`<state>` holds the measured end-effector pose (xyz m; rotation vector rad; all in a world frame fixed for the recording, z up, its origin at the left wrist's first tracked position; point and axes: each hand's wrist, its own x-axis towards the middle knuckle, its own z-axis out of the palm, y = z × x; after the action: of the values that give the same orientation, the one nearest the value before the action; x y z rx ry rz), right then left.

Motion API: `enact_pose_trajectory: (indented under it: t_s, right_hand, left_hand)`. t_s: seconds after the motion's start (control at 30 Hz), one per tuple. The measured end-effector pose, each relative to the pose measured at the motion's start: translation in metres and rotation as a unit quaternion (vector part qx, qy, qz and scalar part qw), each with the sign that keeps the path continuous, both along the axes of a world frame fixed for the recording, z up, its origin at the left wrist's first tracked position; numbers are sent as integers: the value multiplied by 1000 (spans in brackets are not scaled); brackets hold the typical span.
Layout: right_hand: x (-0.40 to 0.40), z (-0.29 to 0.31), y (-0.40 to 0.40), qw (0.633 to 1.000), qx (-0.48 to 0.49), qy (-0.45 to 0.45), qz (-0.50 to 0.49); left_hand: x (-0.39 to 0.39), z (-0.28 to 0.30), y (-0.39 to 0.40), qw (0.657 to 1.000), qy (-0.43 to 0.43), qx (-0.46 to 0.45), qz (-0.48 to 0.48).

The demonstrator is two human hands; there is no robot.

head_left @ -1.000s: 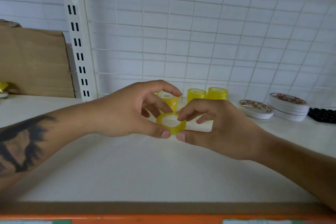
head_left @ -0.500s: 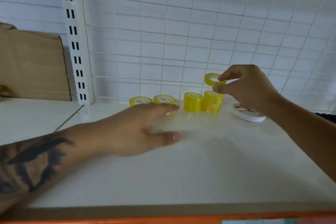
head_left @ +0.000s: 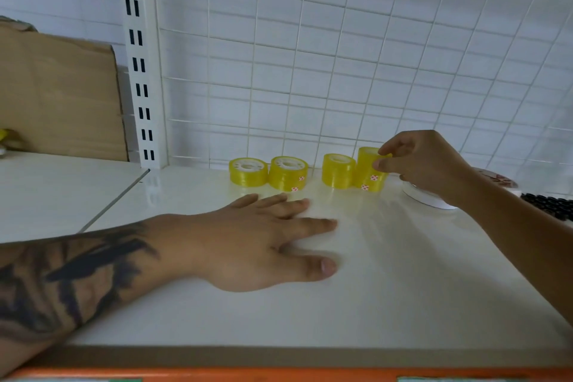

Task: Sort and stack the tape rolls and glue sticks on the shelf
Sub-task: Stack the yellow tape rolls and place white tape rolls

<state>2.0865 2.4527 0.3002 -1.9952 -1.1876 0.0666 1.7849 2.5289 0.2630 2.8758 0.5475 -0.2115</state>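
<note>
A person's right hand point(head_left: 424, 164) pinched the top yellow tape roll point(head_left: 370, 156) between thumb and fingertips, the roll sitting on the tallest stack of yellow tape point(head_left: 370, 177) at the back of a white shelf point(head_left: 356, 288). Just left of that grip stood a shorter stack point(head_left: 338, 174), touching or nearly touching the tall one; further left, across a gap, were two more yellow stacks point(head_left: 288, 177) point(head_left: 248, 171) side by side. Small red-and-white stickers showed on some rolls, their print too small to read. Behind the grip ran a white wire grid point(head_left: 310, 71). Under the right wrist lay a flat white tape roll point(head_left: 428, 197), partly hidden, with black items point(head_left: 548, 206) beyond. Nearer than the grip, the left hand point(head_left: 257, 245) lay flat on the shelf, fingers straight and spread, holding nothing. The shelf surface between that hand and the front edge, trimmed in an orange strip point(head_left: 279, 374), was open. Far left, a slotted white upright point(head_left: 139, 65) and a cardboard sheet point(head_left: 59, 96) stood
</note>
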Motion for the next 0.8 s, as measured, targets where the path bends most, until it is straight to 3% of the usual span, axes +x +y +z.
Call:
enact_pose_trajectory:
  t_s: [0.4, 0.57, 0.8]
  right_hand:
    - [1, -8, -1, 1000, -11, -5, -26]
    - [-27, 7, -18, 960, -92, -263, -10]
    - [-127, 26, 2, 909, -89, -369, 174]
  left_hand:
    - [2, 0, 5, 1000, -18, -7, -9]
    - [-17, 22, 14, 993, -87, 74, 16]
    - [-128, 51, 44, 954, -170, 208, 130]
